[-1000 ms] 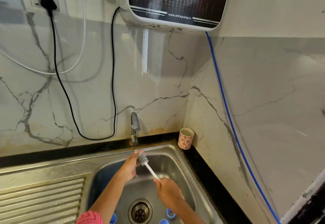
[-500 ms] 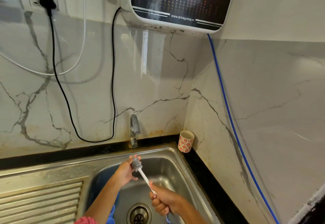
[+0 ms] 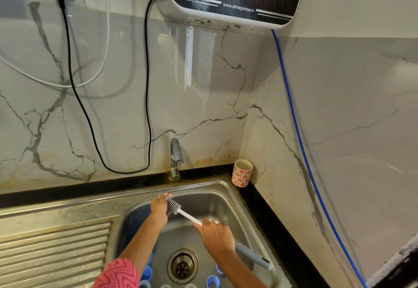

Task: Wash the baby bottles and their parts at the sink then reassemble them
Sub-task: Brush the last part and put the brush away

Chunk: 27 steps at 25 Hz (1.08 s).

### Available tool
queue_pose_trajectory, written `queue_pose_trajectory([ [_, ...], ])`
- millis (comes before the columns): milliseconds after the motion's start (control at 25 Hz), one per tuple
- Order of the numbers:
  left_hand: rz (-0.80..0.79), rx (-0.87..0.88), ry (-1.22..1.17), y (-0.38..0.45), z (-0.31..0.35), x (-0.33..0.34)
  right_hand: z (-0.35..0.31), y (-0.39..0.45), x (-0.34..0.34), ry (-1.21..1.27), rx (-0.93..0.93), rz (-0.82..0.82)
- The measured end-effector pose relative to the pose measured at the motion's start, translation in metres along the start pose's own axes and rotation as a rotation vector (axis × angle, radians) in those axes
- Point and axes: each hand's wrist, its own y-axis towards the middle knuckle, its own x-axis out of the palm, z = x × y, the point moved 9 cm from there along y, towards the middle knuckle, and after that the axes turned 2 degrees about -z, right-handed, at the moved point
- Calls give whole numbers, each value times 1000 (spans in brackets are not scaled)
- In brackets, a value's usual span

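Over the steel sink (image 3: 228,194), my left hand (image 3: 159,207) holds a small pale bottle part (image 3: 164,196); it is blurred and mostly hidden by my fingers. The grey bristle head of a bottle brush (image 3: 173,206) is pushed against that part. My right hand (image 3: 216,235) grips the brush's white stem, and the grey handle end (image 3: 253,256) sticks out behind it. Blue bottle parts (image 3: 212,281) lie on the sink floor near the drain (image 3: 182,266), with more by my left forearm (image 3: 147,273).
The tap (image 3: 176,158) stands at the sink's back edge with no water visible. A red-patterned cup (image 3: 242,173) sits in the right corner. A ribbed drainboard (image 3: 52,253) lies to the left. A black cable (image 3: 148,106) and a blue hose (image 3: 300,140) hang on the marble walls.
My right hand slid down toward the drain, then back up the stem, working the brush to and fro against the part. My left hand stayed near the sink's back wall.
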Motion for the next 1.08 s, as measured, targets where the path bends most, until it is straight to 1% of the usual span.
queue_pose_trajectory([
  [80,79,101,28,6,9,-24,6,0,0,24,-1,42],
  [120,82,139,71,7,14,-32,8,-7,2,66,-14,4],
  [160,64,156,125,7,17,-38,6,-15,1,84,-74,19],
  [240,-5,93,175,8,9,-37,30,-14,3,224,121,43],
  [280,-26,84,232,7,7,-37,39,-13,9,319,199,5],
  [320,-79,85,272,5,3,-32,43,-12,13,370,241,-34],
  [360,-131,69,293,-1,-1,-26,41,-10,13,378,244,-64],
  [400,-160,68,328,0,-5,-22,35,-8,10,346,209,-78],
  [480,-125,121,491,1,-6,-17,24,-6,8,297,142,-76],
  [560,-108,224,633,-2,0,-8,22,-6,13,285,139,-74],
  [640,-95,290,743,-6,6,1,22,-8,17,269,149,-92],
  [680,-84,278,736,-6,6,1,22,-10,17,264,150,-102],
  [720,-90,281,688,-6,8,3,24,-11,17,267,155,-99],
  [800,-127,232,562,-4,6,7,26,-12,14,248,172,-92],
  [840,-120,214,529,-4,6,8,27,-12,14,228,178,-100],
  [1000,24,133,231,-1,5,-6,16,-11,4,102,123,-84],
  [1080,73,115,178,-3,1,-11,16,-8,3,36,97,-88],
])
